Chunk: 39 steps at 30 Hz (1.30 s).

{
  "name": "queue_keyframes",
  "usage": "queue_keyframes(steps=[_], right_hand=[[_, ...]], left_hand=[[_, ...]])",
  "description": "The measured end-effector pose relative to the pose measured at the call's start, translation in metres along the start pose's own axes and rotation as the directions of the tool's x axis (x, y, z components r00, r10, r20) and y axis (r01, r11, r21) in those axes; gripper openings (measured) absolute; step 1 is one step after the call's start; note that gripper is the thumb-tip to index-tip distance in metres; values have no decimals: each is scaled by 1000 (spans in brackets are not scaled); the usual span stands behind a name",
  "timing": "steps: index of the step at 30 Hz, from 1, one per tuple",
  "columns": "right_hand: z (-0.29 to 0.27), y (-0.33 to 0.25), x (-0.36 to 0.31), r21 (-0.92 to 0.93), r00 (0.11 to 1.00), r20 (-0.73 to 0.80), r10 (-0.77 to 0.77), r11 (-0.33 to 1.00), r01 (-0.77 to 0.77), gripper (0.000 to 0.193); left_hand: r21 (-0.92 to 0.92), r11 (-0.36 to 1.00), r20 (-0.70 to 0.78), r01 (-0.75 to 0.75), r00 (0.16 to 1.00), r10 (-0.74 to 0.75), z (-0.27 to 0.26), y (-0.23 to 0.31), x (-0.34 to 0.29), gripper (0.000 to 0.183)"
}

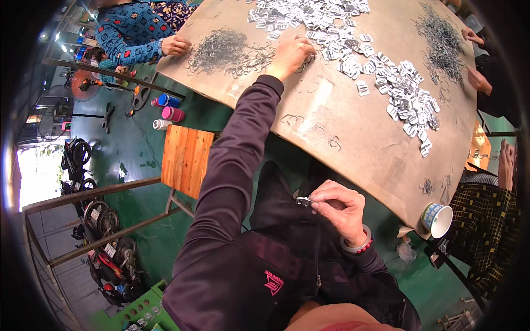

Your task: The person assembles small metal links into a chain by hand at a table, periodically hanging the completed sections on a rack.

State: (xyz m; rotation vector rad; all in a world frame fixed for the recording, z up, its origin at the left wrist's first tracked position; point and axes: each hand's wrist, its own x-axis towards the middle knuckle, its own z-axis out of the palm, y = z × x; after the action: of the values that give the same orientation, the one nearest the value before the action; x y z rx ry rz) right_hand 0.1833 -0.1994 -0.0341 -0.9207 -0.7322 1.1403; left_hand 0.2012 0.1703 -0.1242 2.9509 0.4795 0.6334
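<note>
My left hand (292, 57) reaches across to the table, its fingers bent down between the wire pieces and the flat metal buckles. A few dark wire loops (303, 66) lie right under its fingertips; what the fingers pinch, if anything, is hidden. Close to my body, above my lap, my right hand (339, 208) pinches a small silver metal buckle (303, 201) between thumb and fingers. The pile of thin bent wire pieces (221, 51) spreads left of my left hand. Many silver buckles (337, 47) lie heaped on its right and beyond it.
Loose wires (334, 142) lie near the edge of the brown table (353, 149). A paper cup (437, 219) sits at its right corner. Other people's hands (175, 46) work around it, near another wire pile (440, 47). A wooden stool (186, 160) and bottles (173, 114) stand to the left.
</note>
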Motion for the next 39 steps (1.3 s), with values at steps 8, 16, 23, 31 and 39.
queue_keyframes(steps=[8, 16, 23, 31, 39], right_hand=[[5, 0, -1, -30, 1000, 6, 2, 1000, -2, 18], [22, 8, 1, -72, 999, -25, -30, 997, 29, 17], [20, 21, 2, -197, 990, -138, -34, 980, 7, 14], [24, 33, -3, -51, 979, -194, -64, 997, 55, 16], [25, 33, -4, -95, 986, -164, -41, 995, 25, 19]], left_hand=[[63, 998, 77, -11, 997, 6, -22, 3, -13, 10], [-381, 880, -145, 284, 921, -361, -62, 8, -87, 11], [-766, 494, 27, 412, 788, -616, -107, 78, -138, 15], [-904, 299, 140, 304, 874, -466, -176, 212, -206, 10], [-630, 760, -240, 158, 891, -384, -150, 218, -208, 9]])
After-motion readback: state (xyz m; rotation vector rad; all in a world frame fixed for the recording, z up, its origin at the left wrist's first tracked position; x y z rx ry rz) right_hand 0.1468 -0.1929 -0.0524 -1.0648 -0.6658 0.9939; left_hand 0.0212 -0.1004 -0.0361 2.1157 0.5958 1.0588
